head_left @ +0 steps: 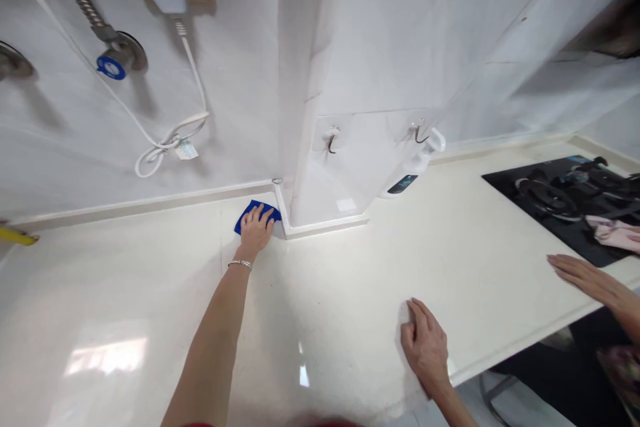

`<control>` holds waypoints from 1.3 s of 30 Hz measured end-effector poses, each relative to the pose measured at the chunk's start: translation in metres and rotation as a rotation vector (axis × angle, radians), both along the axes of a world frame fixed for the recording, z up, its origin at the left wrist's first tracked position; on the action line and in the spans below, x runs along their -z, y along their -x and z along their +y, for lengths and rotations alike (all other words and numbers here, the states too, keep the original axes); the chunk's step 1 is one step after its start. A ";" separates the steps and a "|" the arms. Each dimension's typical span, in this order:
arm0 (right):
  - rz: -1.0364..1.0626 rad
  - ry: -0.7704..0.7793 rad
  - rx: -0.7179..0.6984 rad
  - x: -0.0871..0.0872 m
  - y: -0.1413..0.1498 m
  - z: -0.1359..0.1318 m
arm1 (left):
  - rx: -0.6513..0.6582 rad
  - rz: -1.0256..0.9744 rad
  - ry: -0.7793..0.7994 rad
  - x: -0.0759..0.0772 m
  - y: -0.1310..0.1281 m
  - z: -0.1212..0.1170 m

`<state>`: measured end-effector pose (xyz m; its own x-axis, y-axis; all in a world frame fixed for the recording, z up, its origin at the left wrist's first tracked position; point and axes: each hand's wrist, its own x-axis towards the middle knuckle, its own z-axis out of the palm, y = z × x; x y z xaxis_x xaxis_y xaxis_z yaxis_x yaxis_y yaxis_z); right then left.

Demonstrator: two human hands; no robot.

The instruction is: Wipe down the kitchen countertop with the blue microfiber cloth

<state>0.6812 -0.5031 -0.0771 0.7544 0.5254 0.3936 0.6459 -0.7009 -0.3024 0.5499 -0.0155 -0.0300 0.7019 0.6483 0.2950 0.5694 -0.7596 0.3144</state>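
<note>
**Blue cloth flat on a glossy cream counter**

A deep blue cloth (pixel 241 219) lies flat on the countertop (pixel 330 307), toward the back, in the inner corner where the long rear wall meets the jutting one. It looks plain and small, its surface even in colour. Its left end tapers to a corner; its right end reaches the trim strip of the jutting wall. The middle is partly hidden from view. The countertop is cream-white, smooth and shiny, with bright reflections, a few tiny dark specks and a thin seam left of the cloth.
</note>
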 end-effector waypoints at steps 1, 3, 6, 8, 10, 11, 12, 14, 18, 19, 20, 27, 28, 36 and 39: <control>0.001 0.004 -0.004 0.001 0.000 0.000 | -0.001 -0.002 -0.002 0.001 0.001 0.001; -0.003 0.005 -0.011 0.002 -0.001 -0.001 | -0.016 -0.011 -0.006 0.002 0.001 0.000; -0.021 -0.006 -0.016 0.004 -0.002 -0.001 | -0.030 -0.023 -0.012 0.005 0.004 -0.007; -0.034 -0.014 -0.025 0.004 -0.003 0.000 | -0.020 -0.026 -0.018 0.006 0.009 -0.014; -0.045 -0.020 -0.037 0.004 -0.003 0.000 | -0.008 -0.028 -0.024 0.005 0.017 -0.023; -0.051 -0.022 -0.038 0.004 -0.003 0.001 | -0.004 -0.029 -0.027 0.005 0.022 -0.028; -0.056 -0.022 -0.037 0.004 -0.003 0.001 | 0.002 -0.028 -0.030 0.004 0.028 -0.033; -0.065 -0.018 -0.020 0.004 -0.002 0.002 | 0.015 -0.026 -0.034 0.003 0.039 -0.045; -0.069 -0.016 -0.005 0.005 -0.003 0.002 | 0.069 -0.013 -0.037 0.001 0.065 -0.076; -0.069 -0.019 -0.010 0.006 -0.004 0.001 | 0.086 -0.010 -0.038 0.000 0.072 -0.084; -0.071 -0.023 -0.016 0.006 -0.004 0.001 | 0.104 -0.007 -0.038 0.000 0.079 -0.094; -0.089 -0.045 -0.025 0.006 -0.003 0.000 | 0.216 0.006 -0.026 -0.007 0.123 -0.155; -0.089 -0.044 -0.026 0.006 -0.002 -0.001 | 0.231 0.007 -0.021 -0.008 0.128 -0.161; -0.105 -0.043 -0.037 0.005 -0.001 -0.001 | 0.294 0.005 0.001 -0.017 0.125 -0.163; -0.095 -0.041 -0.029 0.004 0.000 0.000 | 0.290 0.013 0.008 -0.013 0.119 -0.161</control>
<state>0.6817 -0.5034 -0.0814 0.6971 0.5287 0.4843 0.6932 -0.6696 -0.2667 0.4305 -0.1763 -0.0166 0.8622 0.4219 0.2806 0.3325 -0.8890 0.3150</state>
